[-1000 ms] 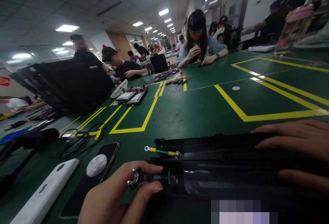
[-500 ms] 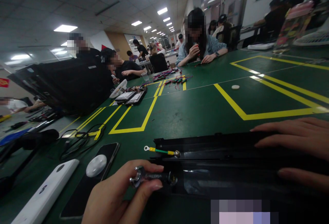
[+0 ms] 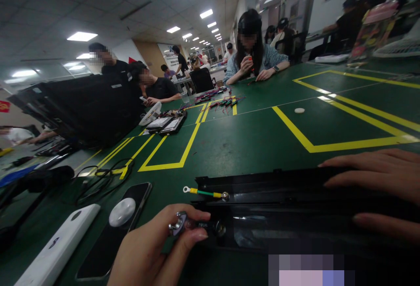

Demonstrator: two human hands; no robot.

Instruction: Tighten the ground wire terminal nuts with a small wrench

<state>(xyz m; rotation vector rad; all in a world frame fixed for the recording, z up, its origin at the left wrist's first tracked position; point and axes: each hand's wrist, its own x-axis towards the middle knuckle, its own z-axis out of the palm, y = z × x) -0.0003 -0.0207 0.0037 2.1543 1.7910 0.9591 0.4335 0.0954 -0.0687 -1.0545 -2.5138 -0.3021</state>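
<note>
combination wrench (image 3: 193, 225) at 6 o'clock in the head view, far end on a nut (image 3: 221, 229) at the edge of a black channel housing (image 3: 272, 198); looks seated, can't confirm it's fully on. left hand (image 3: 147, 244) clenched round the shank, ring end sticking out past the fingers. right hand (image 3: 377, 176) at 4 o'clock, open, fingers spread on the housing, not gripping. ring-terminal lead (image 3: 205, 193), yellow and green, lies at the housing's far edge, ring out on the green esd mat (image 3: 249, 137). at 7 to 8 o'clock: white power bank (image 3: 55, 251), phone (image 3: 98, 255) under a round white puck (image 3: 122, 212).
</note>
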